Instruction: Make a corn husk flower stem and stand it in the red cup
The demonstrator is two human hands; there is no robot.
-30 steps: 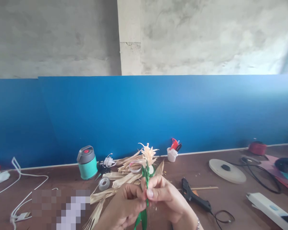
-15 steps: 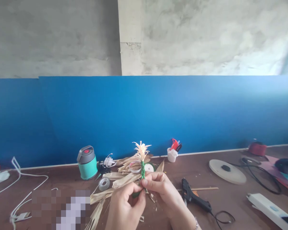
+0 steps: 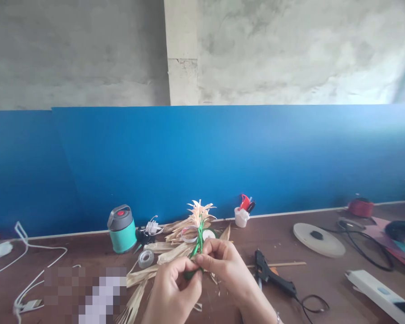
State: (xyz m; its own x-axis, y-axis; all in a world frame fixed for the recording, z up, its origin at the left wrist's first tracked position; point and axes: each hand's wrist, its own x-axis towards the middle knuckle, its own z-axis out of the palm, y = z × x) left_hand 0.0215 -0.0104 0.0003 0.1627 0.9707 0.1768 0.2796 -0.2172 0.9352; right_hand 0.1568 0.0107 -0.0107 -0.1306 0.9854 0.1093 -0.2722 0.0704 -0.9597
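Observation:
A handmade flower [image 3: 201, 213] with pale, pointed husk-like petals stands upright between my hands, its stem [image 3: 201, 238] wrapped in green. My right hand [image 3: 227, 267] pinches the stem low down between thumb and forefinger. Lower and to the left, my left hand [image 3: 173, 288] is closed on green tape [image 3: 189, 274], whose dark green part shows between thumb and forefinger. A bright green strip slants from the stem toward that hand. The fingertips of both hands almost meet, hiding the stem's lower end.
Dried husks [image 3: 173, 253] lie behind and left of my hands, beside a clear tape roll [image 3: 146, 258]. At right are a black glue gun [image 3: 272, 276], a thin stick [image 3: 288, 264], a round lid [image 3: 319, 240] and a power strip [image 3: 378, 290]. A teal flask [image 3: 122, 236] and a white cup [image 3: 242, 218] stand behind.
The flower has turned and leans slightly right, its petals showing wider. A green strip now slants out from the stem toward my left hand, which has shifted slightly left.

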